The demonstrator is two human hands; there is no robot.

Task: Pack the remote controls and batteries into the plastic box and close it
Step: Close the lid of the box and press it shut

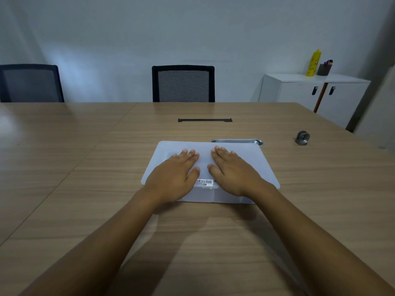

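Observation:
A frosted white plastic box (pixel 213 197) stands on the wooden table in front of me, with its lid (pixel 259 165) lying flat over it. My left hand (pixel 174 174) rests palm down on the lid's left half, fingers spread. My right hand (pixel 234 170) lies flat on the right half in the same way. A barcode label (pixel 205 182) shows between my thumbs near the front edge. The box is too cloudy to see inside; no remote controls or batteries are visible.
A metal tray (pixel 237 142) lies just behind the box. A small grey ring-shaped object (pixel 302 137) sits on the table (pixel 85 167) at the right. A black cable slot (pixel 205 120) is farther back. Two chairs stand beyond the table, a white cabinet (pixel 310 90) at right.

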